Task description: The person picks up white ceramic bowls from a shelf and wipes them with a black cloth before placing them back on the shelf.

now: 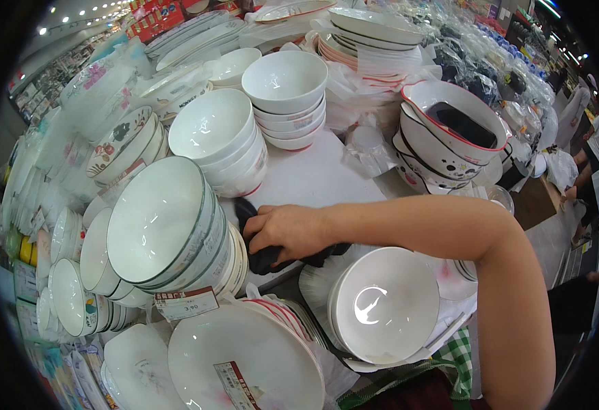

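Note:
My right hand [286,233] grips a black cloth [266,260] and presses it on the white shelf surface [304,174]. My right arm bends across from the right side. Close by on the left, a stack of large green-rimmed white bowls [158,220] leans with its openings tilted towards me. Just beyond the hand are a stack of white bowls [215,128] and another white bowl stack [286,79]. Nearer to me, below the forearm, sit more nested white bowls [402,302]. My left hand is out of view.
Large plates [248,348] with price tags stand at the front. A phone [461,124] lies in a red-rimmed basin [417,102] on the right. Stacked plates [376,31] rise at the back, and plastic-wrapped dishes [94,97] crowd the left. Several people [594,148] are at far right.

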Tool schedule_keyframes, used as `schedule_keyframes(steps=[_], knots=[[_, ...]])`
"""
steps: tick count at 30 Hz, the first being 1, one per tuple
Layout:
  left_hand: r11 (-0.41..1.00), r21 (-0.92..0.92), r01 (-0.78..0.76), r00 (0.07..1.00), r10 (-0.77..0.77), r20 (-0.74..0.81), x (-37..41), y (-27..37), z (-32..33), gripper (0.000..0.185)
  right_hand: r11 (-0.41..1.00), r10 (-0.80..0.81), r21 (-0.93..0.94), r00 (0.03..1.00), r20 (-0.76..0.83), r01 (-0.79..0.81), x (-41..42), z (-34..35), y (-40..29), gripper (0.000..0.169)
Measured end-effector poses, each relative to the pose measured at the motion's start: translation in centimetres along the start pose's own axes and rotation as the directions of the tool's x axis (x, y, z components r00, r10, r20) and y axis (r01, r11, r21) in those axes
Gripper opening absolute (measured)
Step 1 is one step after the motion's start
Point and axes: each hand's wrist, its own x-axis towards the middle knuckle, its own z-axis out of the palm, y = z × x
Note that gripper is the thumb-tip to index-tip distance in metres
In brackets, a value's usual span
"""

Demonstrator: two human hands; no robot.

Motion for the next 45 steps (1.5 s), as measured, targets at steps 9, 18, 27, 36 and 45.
schedule_keyframes(steps=[9, 18, 27, 36, 45], knots=[[0.997, -0.05, -0.057, 0.998, 0.058, 0.01, -0.4, -0.1, 0.4, 0.039, 0.975, -0.033, 0.214, 0.928, 0.37, -0.051, -4.7, -4.3, 0.3, 0.041], [0.98, 0.12, -0.159, 0.982, 0.17, -0.086, -2.1, 2.7, 4.5, 0.046, 0.842, 0.54, -0.198, 0.778, 0.322, -0.502, -12.5, -9.8, -1.6, 0.037], [0.964, 0.221, -0.149, 0.974, 0.182, -0.137, -2.0, 3.3, 8.0, 0.038, 0.773, 0.634, 0.486, 0.478, -0.608, -0.407, -22.8, -14.7, -18.1, 0.033], [0.925, 0.333, -0.18, 0.946, 0.256, -0.199, 0.6, 1.7, 11.3, 0.036, 0.669, 0.669, 0.6, -0.001, -0.744, 0.439, -37.2, -1.8, -32.3, 0.041], [0.831, 0.537, -0.144, 0.957, 0.255, -0.139, 7.6, -2.4, 14.6, 0.032, 0.559, 0.757, 0.179, -0.41, -0.509, 0.809, -47.0, 10.7, -37.2, 0.045]])
